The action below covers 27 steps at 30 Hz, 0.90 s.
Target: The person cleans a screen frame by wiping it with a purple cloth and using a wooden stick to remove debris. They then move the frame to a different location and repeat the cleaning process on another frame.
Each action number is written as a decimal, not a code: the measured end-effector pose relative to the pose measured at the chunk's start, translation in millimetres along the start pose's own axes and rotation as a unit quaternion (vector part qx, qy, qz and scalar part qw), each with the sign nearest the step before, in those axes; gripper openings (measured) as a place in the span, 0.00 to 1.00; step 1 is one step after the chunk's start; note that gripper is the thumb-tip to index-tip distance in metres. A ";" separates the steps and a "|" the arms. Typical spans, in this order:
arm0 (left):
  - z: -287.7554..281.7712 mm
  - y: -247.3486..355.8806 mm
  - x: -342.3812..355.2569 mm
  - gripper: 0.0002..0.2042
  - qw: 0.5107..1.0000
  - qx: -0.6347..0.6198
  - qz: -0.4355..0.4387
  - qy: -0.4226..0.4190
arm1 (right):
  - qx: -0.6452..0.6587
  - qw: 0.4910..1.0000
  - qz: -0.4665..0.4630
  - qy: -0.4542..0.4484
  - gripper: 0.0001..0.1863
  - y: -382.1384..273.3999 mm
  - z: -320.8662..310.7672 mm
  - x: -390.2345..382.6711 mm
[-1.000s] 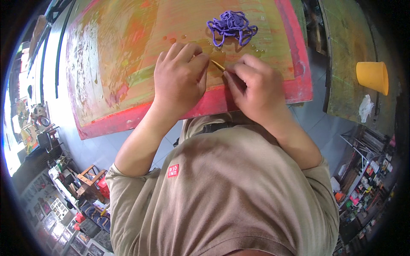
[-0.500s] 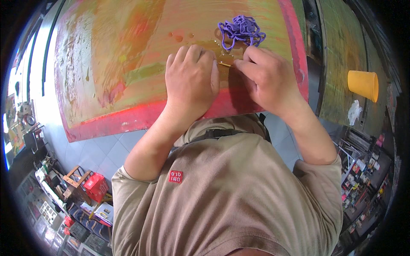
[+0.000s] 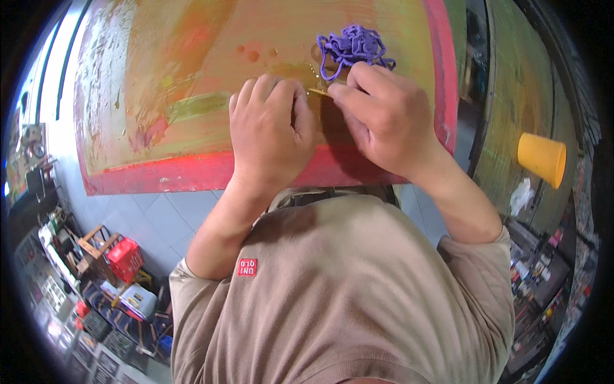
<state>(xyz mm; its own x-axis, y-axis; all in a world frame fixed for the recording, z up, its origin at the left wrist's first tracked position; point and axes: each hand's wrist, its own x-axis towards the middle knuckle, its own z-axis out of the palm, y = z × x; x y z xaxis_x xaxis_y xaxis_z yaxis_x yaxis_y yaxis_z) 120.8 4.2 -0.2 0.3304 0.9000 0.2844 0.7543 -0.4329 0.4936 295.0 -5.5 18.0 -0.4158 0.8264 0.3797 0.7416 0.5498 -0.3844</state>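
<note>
1. A slim gold-coloured piece (image 3: 318,93), pointed toward the left hand, stuck out from the right hand's fingertips into the gap between the two hands. Its exact kind was too small to tell.
2. It looked light and fairly stiff, and probably easy to drop if its surface was wet. A fingertip pinch near its right-hand end seemed the sensible hold, leaving the tip free; whether it was fragile could not be judged.
3. The right hand (image 3: 390,118) pinched that end between thumb and forefinger, with its other fingers curled under.
4. The left hand (image 3: 270,125) was apart from the right, back upward, fingers bent down. Its fingertips were hidden, so whether it grasped anything could not be told.
5. Just beyond the right hand lay a tangled heap of purple cord (image 3: 354,48), seemingly soft and limp, its edge partly covered from view by the knuckles.
6. Beneath both hands spread a paint-streaked tabletop with a red border (image 3: 147,178); reddish drops (image 3: 252,56) dotted it beyond the left hand.
7. Well to the right of the right hand, a yellow cup (image 3: 542,159) and a crumpled white tissue (image 3: 521,196) lay on another surface.
</note>
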 end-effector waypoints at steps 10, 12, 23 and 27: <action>-2.8 5.3 -10.5 0.05 0.996 -0.056 -0.009 0.065 | 0.084 0.996 0.028 -0.015 0.03 12.4 1.7 -1.9; -6.1 8.3 -11.6 0.07 0.996 -0.064 -0.019 0.060 | 0.089 0.994 0.042 -0.043 0.03 14.0 -1.0 -0.8; -2.0 0.1 0.9 0.03 0.993 0.046 0.085 0.064 | 0.105 0.993 0.041 -0.041 0.04 20.0 -7.1 0.4; 1.3 1.5 -1.0 0.03 0.992 0.088 0.078 0.055 | 0.086 0.995 0.011 -0.052 0.01 18.6 -7.2 -2.7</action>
<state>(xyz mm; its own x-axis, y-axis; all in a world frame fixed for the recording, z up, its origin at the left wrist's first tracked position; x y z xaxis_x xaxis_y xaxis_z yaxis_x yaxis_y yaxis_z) 122.3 2.7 -0.8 0.3941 0.8080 0.4380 0.7899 -0.5414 0.2880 313.7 1.6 15.8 -0.4598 0.8417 0.2831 0.6542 0.5367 -0.5329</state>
